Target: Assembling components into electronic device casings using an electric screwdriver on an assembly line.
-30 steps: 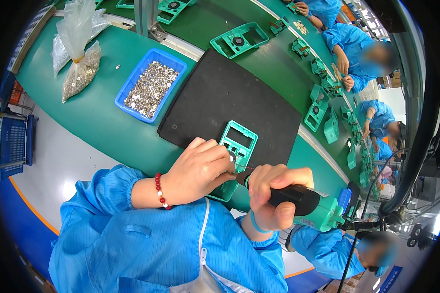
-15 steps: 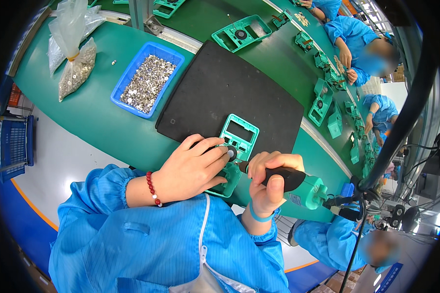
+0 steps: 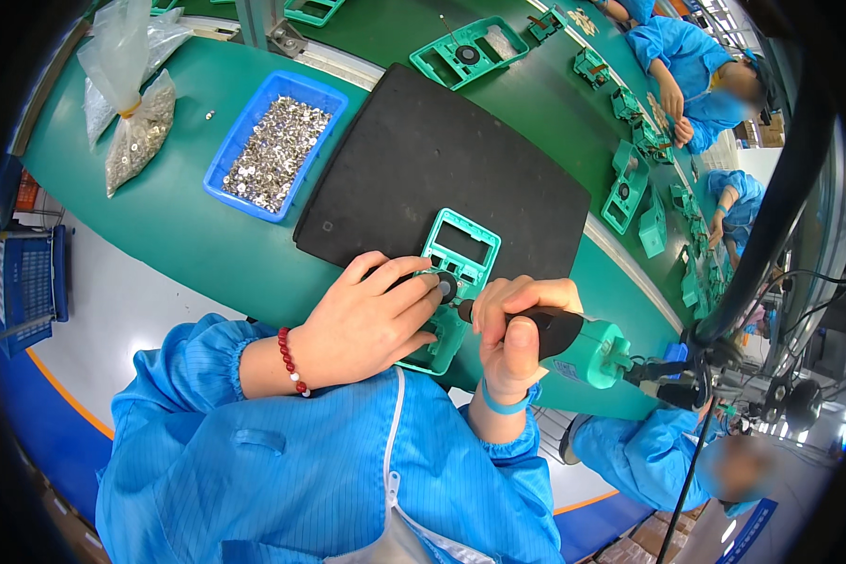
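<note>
A green plastic housing (image 3: 480,252) with a rectangular window lies at the near edge of the black mat. A round black speaker (image 3: 448,286) sits in its middle. My left hand (image 3: 367,320) grips the housing from the left, its fingertips at the speaker and its thumb lower down on the housing. In my right hand (image 3: 512,329) is an electric screwdriver (image 3: 585,346) with a black grip and green body. The screwdriver lies nearly level, its tip pointing left at the housing beside the speaker. Whether the tip touches a screw is too small to tell.
A blue tray (image 3: 218,183) of small metal screws stands left of the black mat (image 3: 423,155). Farther left lies a tied plastic bag (image 3: 141,141) of metal parts. More green housings (image 3: 470,54) lie on the dark green belt beyond. Co-workers (image 3: 691,80) sit along it at right.
The screwdriver and my right hand have shifted slightly, with the tool's body a little farther right and up. My left hand keeps its hold on the housing. The whole view has turned slightly.
</note>
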A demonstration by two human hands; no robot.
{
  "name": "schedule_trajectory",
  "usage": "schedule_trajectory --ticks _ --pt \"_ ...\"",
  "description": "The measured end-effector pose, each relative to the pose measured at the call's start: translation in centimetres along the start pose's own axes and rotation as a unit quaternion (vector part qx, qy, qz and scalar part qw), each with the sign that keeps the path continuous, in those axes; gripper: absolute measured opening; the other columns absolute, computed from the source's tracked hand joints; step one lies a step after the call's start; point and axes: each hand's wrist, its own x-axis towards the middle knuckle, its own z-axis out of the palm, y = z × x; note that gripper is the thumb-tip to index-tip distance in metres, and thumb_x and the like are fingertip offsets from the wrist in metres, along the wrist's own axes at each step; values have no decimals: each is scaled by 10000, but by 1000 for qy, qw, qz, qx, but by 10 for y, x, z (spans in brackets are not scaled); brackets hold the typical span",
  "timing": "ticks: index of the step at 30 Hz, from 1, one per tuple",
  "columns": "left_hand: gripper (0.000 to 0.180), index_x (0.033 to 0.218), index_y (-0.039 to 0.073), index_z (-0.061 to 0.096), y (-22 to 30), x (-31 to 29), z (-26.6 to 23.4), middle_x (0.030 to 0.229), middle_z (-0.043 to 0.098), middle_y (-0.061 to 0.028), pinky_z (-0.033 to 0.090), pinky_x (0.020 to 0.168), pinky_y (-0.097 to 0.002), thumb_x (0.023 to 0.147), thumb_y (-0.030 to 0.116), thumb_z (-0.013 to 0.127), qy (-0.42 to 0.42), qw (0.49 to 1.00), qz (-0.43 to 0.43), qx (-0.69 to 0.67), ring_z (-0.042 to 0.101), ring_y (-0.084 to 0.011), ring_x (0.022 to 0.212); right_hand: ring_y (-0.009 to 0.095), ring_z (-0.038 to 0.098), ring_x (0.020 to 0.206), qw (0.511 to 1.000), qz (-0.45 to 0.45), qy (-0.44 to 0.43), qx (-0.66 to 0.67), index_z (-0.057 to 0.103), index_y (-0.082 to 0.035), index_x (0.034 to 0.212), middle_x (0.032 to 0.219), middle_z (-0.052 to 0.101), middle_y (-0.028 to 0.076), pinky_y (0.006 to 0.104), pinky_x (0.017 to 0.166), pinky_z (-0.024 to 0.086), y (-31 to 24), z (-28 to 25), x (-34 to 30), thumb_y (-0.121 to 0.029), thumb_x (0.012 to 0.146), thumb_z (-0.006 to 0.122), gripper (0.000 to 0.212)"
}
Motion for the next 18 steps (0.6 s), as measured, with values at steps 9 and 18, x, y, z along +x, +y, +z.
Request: schedule_trajectory --ticks 9,18 --pt "445 1160 50 655 2 3 -2 1138 619 -60 402 980 -429 782 256 766 1 1000 -1 -7 516 -245 1214 117 434 481 998 -8 -5 -64 491 -17 967 611 492 56 279 463 400 9 2 -2 -275 937 704 336" --pt "389 1177 22 664 0 -3 3 1158 602 -81 392 1027 -441 824 184 632 1 997 45 64 511 -264 1228 139 485 509 999 6 33 5 509 -3 987 615 527 72 285 494 434 -7 11 -5 -281 913 736 366"
